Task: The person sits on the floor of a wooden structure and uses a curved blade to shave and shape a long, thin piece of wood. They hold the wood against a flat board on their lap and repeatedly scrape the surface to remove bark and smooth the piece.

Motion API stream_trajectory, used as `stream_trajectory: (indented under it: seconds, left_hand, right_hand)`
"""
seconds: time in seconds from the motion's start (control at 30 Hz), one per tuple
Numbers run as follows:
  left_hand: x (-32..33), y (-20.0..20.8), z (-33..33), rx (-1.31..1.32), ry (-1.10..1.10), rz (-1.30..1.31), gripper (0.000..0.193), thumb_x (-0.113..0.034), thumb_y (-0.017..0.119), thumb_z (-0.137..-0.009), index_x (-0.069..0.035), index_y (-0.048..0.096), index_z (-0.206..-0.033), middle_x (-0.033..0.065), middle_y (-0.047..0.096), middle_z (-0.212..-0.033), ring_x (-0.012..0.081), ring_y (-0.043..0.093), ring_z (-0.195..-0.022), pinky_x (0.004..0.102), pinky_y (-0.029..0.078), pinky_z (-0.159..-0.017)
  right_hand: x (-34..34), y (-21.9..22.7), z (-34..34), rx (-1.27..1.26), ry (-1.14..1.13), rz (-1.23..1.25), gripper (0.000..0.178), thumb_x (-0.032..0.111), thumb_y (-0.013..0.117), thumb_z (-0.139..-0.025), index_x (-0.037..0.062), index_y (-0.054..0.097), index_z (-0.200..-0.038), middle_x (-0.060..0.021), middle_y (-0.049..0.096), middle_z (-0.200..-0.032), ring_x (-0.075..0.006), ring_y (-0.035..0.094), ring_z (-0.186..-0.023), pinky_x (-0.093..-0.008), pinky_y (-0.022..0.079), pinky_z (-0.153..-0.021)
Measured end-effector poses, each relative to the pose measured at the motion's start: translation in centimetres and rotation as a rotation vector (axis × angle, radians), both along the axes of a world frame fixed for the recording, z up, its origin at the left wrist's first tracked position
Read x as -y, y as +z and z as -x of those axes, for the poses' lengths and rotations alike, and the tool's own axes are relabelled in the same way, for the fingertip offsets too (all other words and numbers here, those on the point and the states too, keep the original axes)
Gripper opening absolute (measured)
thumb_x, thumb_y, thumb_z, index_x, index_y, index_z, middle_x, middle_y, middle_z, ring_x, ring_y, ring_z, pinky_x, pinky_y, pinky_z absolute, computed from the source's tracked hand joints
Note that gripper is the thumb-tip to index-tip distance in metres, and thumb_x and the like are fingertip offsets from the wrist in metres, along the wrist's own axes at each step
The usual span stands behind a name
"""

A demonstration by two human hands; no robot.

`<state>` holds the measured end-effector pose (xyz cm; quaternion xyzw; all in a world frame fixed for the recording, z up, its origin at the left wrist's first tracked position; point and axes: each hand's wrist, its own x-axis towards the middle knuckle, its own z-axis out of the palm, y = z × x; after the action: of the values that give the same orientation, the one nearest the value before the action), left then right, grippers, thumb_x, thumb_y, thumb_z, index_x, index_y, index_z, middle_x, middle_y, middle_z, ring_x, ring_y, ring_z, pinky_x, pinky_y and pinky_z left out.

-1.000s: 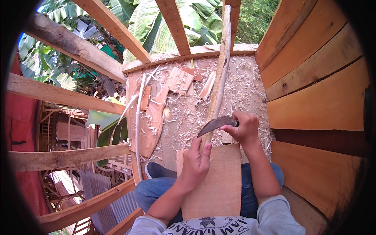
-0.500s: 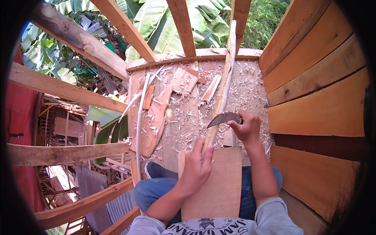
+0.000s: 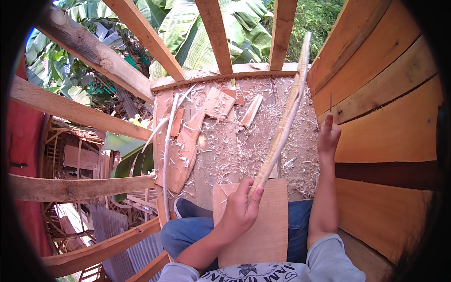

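My left hand (image 3: pixel 238 209) is closed round the lower end of a long, pale wooden stick (image 3: pixel 283 131). The stick slants up and away to the right, its far part partly shaved. Out to the right, near the plank wall, my right hand (image 3: pixel 329 137) is closed on a curved knife (image 3: pixel 330 101). Its blade shows nearly edge-on above the thumb, apart from the stick; the handle is hidden in the fist. Across my lap lies a flat wooden board (image 3: pixel 253 230), below the left hand.
Wood shavings cover the plank floor (image 3: pixel 221 155). A large wood offcut (image 3: pixel 185 155), smaller pieces and a thin peeled stick (image 3: pixel 167 155) lie at the left. A plank wall (image 3: pixel 385 136) stands close on the right. Spaced wooden rails (image 3: pixel 84 185) edge the left side.
My right hand has moved right and up with the knife, away from the stick. The stick's far end has swung right; my left hand still grips its near end.
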<state>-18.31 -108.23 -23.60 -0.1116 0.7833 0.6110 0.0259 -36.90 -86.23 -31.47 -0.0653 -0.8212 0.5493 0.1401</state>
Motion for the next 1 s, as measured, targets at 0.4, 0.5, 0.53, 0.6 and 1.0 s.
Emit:
stream_trajectory:
  seconds: [0.4, 0.5, 0.53, 0.6, 1.0]
  left_hand:
    - [3.1, -1.5, 1.9, 0.065, 0.111, -0.348, 0.023, -0.027, 0.043, -0.099, -0.005, 0.046, -0.101, -0.0025, 0.041, -0.053, 0.0032, 0.034, -0.038, 0.0172, 0.029, -0.035]
    - [3.0, -1.8, 2.0, 0.119, 0.101, -0.422, 0.023, -0.028, 0.044, -0.098, -0.006, 0.046, -0.103, -0.0022, 0.042, -0.054, 0.0037, 0.036, -0.038, 0.0175, 0.030, -0.035]
    - [3.0, -1.7, 2.1, 0.133, 0.101, -0.451, 0.022, -0.027, 0.046, -0.098, -0.006, 0.046, -0.104, -0.0019, 0.043, -0.054, 0.0039, 0.037, -0.038, 0.0177, 0.030, -0.035]
    - [2.7, -1.4, 2.4, 0.154, 0.109, -0.506, 0.020, -0.024, 0.049, -0.096, -0.007, 0.045, -0.104, -0.0015, 0.045, -0.055, 0.0044, 0.040, -0.039, 0.0182, 0.031, -0.036]
    - [1.2, -2.8, 2.0, 0.079, 0.005, -0.508, 0.014, -0.015, 0.050, -0.095, -0.008, 0.041, -0.104, -0.0017, 0.043, -0.057, 0.0041, 0.038, -0.045, 0.0184, 0.030, -0.041]
  right_hand:
    - [7.6, 1.7, -6.2, 0.169, 0.463, -0.221, 0.064, 0.062, 0.055, -0.081, 0.0008, 0.060, -0.063, -0.0139, 0.050, -0.048, -0.0296, 0.054, -0.048, -0.0383, 0.039, -0.048]
    - [8.0, 1.9, -6.9, 0.148, 0.507, -0.217, 0.061, 0.060, 0.057, -0.080, 0.0010, 0.061, -0.064, -0.0162, 0.051, -0.050, -0.0316, 0.054, -0.048, -0.0376, 0.040, -0.047]
    - [8.2, 2.2, -7.1, 0.133, 0.519, -0.216, 0.061, 0.060, 0.057, -0.080, 0.0012, 0.061, -0.064, -0.0164, 0.051, -0.050, -0.0318, 0.054, -0.048, -0.0375, 0.040, -0.047]
    - [8.1, 2.3, -7.2, 0.123, 0.545, -0.202, 0.060, 0.059, 0.058, -0.080, 0.0013, 0.062, -0.066, -0.0146, 0.052, -0.051, -0.0297, 0.054, -0.048, -0.0366, 0.040, -0.047]
    - [9.1, 2.2, -7.8, 0.441, 0.523, 0.733, 0.029, 0.028, 0.065, -0.087, 0.0024, 0.061, -0.099, 0.0055, 0.046, -0.056, -0.0002, 0.036, -0.043, -0.0204, 0.026, -0.039]
